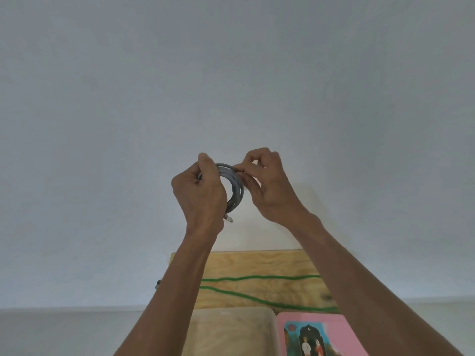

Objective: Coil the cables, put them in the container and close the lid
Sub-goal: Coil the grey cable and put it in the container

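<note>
I hold a grey cable (pixel 235 187) wound into a small coil, raised in front of the white wall. My left hand (pixel 199 191) grips the coil's left side, and a connector end (pixel 228 218) hangs below that hand. My right hand (pixel 267 186) pinches the coil's upper right part with thumb and fingers. A green cable (pixel 257 278) lies uncoiled in two long strands across the wooden board (pixel 257 263). Below it sits the translucent container (pixel 231 327), with the pink lid (pixel 334 327) lying beside it on the right.
The wooden board stands against the white wall (pixel 231 73). A picture of two figures decorates the pink lid. The pale floor or ledge runs along the bottom left.
</note>
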Demonstrator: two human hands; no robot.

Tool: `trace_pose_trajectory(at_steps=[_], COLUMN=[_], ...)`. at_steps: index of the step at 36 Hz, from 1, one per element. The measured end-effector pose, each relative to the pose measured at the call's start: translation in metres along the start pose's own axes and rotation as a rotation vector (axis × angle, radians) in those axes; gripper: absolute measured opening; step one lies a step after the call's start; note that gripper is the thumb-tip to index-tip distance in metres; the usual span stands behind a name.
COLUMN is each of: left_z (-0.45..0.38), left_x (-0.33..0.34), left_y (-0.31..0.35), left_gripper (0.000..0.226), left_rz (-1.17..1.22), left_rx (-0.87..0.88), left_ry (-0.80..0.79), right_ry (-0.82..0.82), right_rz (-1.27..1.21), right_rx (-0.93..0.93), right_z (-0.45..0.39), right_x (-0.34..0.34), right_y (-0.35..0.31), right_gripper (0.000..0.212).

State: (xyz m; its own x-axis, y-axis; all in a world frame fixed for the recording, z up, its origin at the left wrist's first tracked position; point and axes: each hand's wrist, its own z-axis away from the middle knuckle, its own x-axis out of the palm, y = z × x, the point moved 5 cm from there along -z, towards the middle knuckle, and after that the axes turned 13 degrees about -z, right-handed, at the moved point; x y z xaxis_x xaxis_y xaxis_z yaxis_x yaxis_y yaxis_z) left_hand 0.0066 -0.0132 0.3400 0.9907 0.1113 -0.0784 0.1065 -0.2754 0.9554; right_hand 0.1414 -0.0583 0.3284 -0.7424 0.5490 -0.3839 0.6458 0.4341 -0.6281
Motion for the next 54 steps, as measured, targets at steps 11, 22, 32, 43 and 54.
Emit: trace_pose_trajectory(at_steps=[11, 22, 32, 43, 54], left_z=[-0.006, -0.005, -0.007, -0.016, -0.02], left_x=[0.002, 0.003, 0.001, 0.0, -0.004], left_y=[0.002, -0.009, -0.012, -0.025, -0.033], left_gripper=[0.055, 0.054, 0.054, 0.045, 0.058], left_rz=[-0.062, -0.003, -0.011, -0.052, -0.016], left_rx=[0.042, -0.056, -0.04, -0.077, -0.208], left_ry=[0.008, -0.064, -0.062, -0.063, -0.116], right_ry=[0.162, 0.053, -0.12, -0.288, 0.083], right_rz=[-0.667, -0.848, -0.932, -0.605, 0.087], right_rx=[0.426, 0.69, 0.715, 0.5, -0.229], right_z=[0.0, 0.003, 0.014, 0.02, 0.03], right_x=[0.0, 0.012, 0.023, 0.025, 0.025], right_y=[-0.002, 0.003, -0.006, -0.013, -0.037], right_gripper=[0.013, 0.017, 0.022, 0.07, 0.016])
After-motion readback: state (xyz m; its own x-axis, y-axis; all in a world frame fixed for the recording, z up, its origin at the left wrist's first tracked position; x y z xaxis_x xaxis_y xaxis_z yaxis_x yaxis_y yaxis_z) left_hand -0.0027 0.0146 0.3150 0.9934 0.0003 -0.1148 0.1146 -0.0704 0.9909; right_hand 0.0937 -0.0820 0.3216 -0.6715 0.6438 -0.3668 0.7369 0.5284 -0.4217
